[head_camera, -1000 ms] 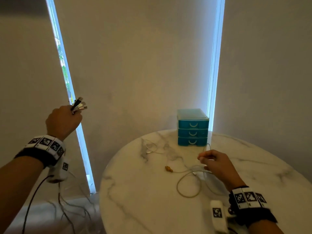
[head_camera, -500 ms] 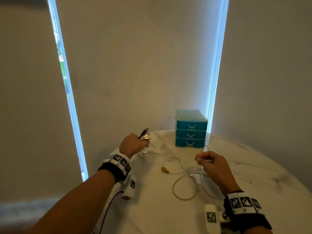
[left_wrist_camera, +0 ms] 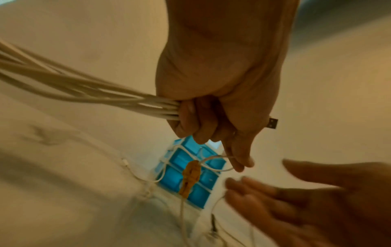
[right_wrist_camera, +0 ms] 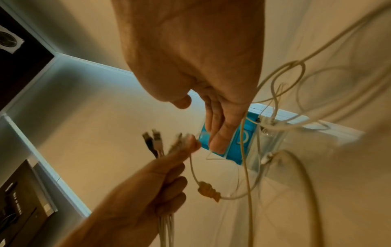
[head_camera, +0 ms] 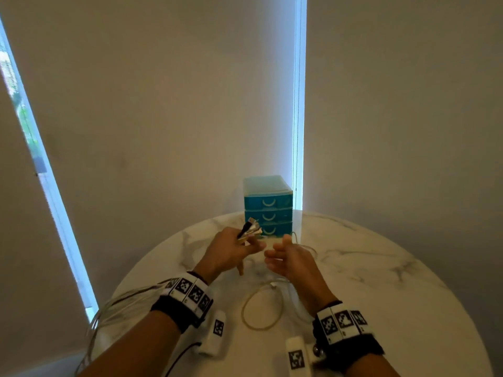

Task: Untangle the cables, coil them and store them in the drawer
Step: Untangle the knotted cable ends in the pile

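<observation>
At the far left, a bundle of pale cables [head_camera: 114, 308] trails off the table edge and runs up into the left hand [head_camera: 231, 251], which grips them in a curled fist with the plug ends [head_camera: 250, 228] fanned out above the knuckles. Holding them by the plugs likely keeps the freed ends gathered while the slack hangs clear. The cords look smooth, round and rubbery; the plugs are flat metal tips, one on a black housing.

Just right of it, the right hand [head_camera: 288, 261] hovers with fingers straight and spread, holding nothing, apparently reaching toward the bundle or the loose strands below. Between the hands, a thin white cable carries an orange tie [left_wrist_camera: 190, 177], crinkled and knotted round it. Nearer, a tan cable loop [head_camera: 262, 307] lies limp on the round marble table [head_camera: 381, 281], glossy and grey-veined.

Behind the hands, at the far edge, stands the teal plastic drawer unit [head_camera: 268, 205], boxy, all three drawers closed.
</observation>
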